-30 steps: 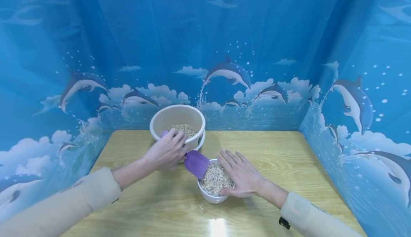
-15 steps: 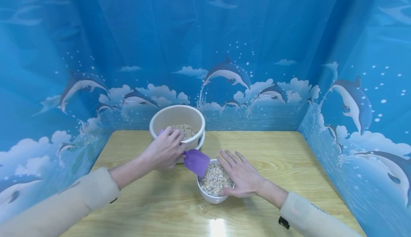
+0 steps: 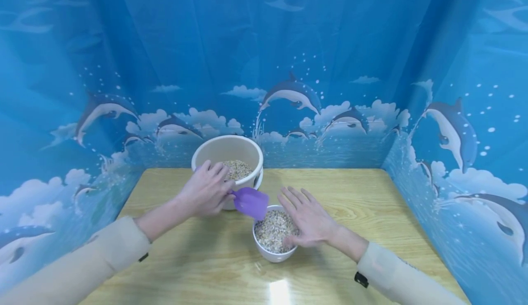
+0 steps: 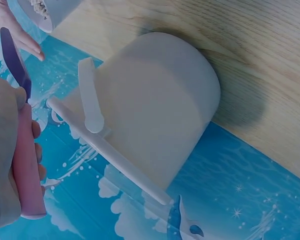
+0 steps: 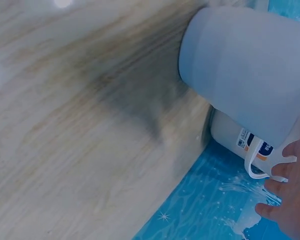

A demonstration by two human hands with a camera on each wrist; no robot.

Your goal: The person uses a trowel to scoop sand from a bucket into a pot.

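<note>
My left hand (image 3: 205,188) grips a purple scoop (image 3: 252,203) by its handle, fingers curled round it. Its blade hangs over the far left rim of a white bowl (image 3: 275,257), which is heaped with pale, mixed grains (image 3: 273,232). In the left wrist view the scoop's handle (image 4: 29,170) looks pink and the blade points away from the fist. On the bowl's right side my right hand (image 3: 310,222) is spread, thumb over the grains and fingers stretched past the rim. The right wrist view has the bowl (image 5: 245,65) from the side, with the open fingers below it.
Behind my left hand stands a larger white bucket (image 3: 227,145) with grains low inside and a carrying handle (image 4: 91,97) on its side. Both vessels are on a wooden table (image 3: 350,204). Blue dolphin-print curtains (image 3: 354,43) enclose the back and sides.
The scoop and left hand have risen and shifted slightly left, away from the grains. My right hand has lifted a little from the bowl's edge. The bowl and bucket stay put.
</note>
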